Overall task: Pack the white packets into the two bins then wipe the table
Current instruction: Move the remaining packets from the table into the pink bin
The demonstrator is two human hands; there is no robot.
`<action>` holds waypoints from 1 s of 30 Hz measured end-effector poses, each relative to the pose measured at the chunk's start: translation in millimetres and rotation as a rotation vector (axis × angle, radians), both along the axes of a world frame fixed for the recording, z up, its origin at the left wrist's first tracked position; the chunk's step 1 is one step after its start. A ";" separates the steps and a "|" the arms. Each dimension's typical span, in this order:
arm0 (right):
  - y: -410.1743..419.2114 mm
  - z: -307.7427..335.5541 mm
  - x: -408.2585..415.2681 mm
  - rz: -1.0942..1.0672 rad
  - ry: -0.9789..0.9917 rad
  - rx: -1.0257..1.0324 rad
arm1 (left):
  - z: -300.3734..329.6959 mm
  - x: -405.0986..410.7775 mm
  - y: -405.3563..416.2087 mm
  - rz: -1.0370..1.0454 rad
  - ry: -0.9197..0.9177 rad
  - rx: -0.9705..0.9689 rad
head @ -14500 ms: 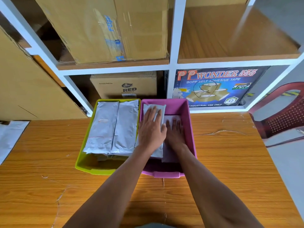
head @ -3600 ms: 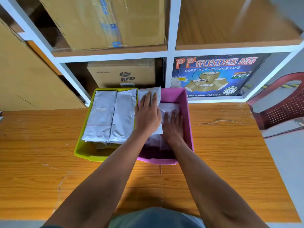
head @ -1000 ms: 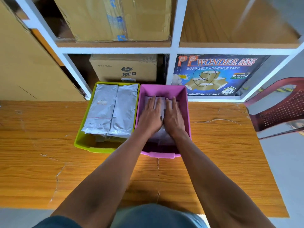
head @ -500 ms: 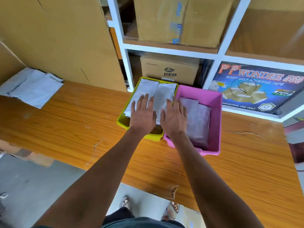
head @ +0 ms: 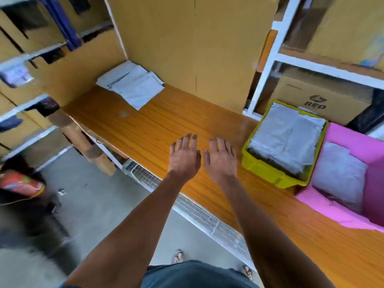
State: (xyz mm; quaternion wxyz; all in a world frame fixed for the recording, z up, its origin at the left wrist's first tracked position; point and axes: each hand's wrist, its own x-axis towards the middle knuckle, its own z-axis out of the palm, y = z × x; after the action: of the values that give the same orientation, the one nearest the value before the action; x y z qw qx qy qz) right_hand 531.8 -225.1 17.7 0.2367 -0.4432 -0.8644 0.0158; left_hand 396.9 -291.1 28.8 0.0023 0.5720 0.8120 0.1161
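Both the left hand (head: 184, 157) and the right hand (head: 220, 161) hovered over the table (head: 149, 129), fingers spread, holding nothing, left of the green bin (head: 268, 173).

pink bin (head: 353, 140): cut by right edge | left-side shelves (head: 22, 59): motion-blurred | packets' labels: unreadable

Both hands over bare wooden worktop (head: 145, 129), side by side, holding nothing. Left hand (head: 184, 157) and right hand (head: 221, 161) have fingers (head: 188, 140) spread, relaxed. Green bin (head: 268, 171) to the right, full of white packets (head: 286, 138). Pink bin (head: 353, 140) touching it, packets inside. Loose white stack (head: 133, 84) at worktop's far left end.
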 end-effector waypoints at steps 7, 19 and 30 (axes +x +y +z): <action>-42.1 -38.8 -101.3 0.140 -0.091 -0.125 | -29.4 -105.5 -70.2 0.153 -0.091 -0.120; -12.0 -54.8 -255.7 0.304 -0.124 -0.213 | -46.3 -235.6 -74.2 0.333 -0.179 -0.113; 61.5 -70.7 -378.6 0.232 0.025 -0.257 | -43.5 -361.1 -0.7 0.340 -0.121 -0.166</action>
State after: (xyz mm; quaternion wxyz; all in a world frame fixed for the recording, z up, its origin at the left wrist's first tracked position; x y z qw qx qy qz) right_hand 153.2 -163.6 -53.0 0.1855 -0.3668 -0.8976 0.1591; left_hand 35.8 -291.8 -14.7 0.0786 0.4165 0.9020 0.0816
